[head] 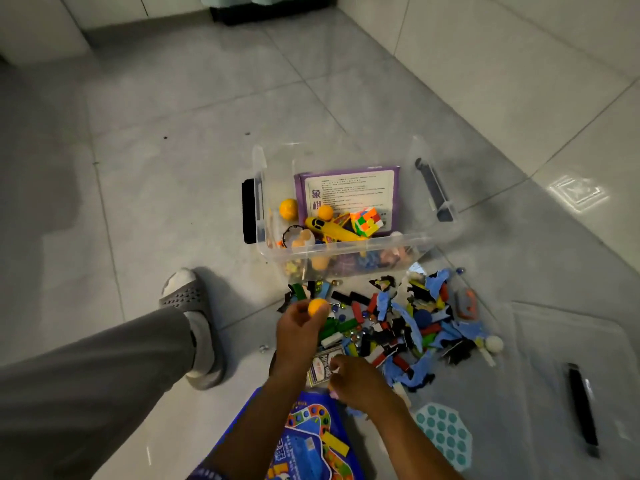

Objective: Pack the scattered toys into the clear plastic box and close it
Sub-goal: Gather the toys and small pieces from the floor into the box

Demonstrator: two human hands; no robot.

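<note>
A clear plastic box (346,244) stands open on the tiled floor, holding a purple game box (349,188), orange balls, a yellow toy car (332,230) and a colour cube (367,220). In front of it lies a pile of scattered toys (408,327): coloured blocks, blue and black puzzle pieces, marbles. My left hand (298,327) pinches an orange ball (318,306) just short of the box's near wall. My right hand (353,379) hovers over a card deck (320,370) with its fingers curled around something small and pale.
The clear lid (571,358) with a black latch (583,410) lies at the right. A blue board game (311,441) and a teal bubble toy (445,433) sit near my arms. A white ball (493,344) rests beside the pile. My leg and slippered foot (194,327) are at the left.
</note>
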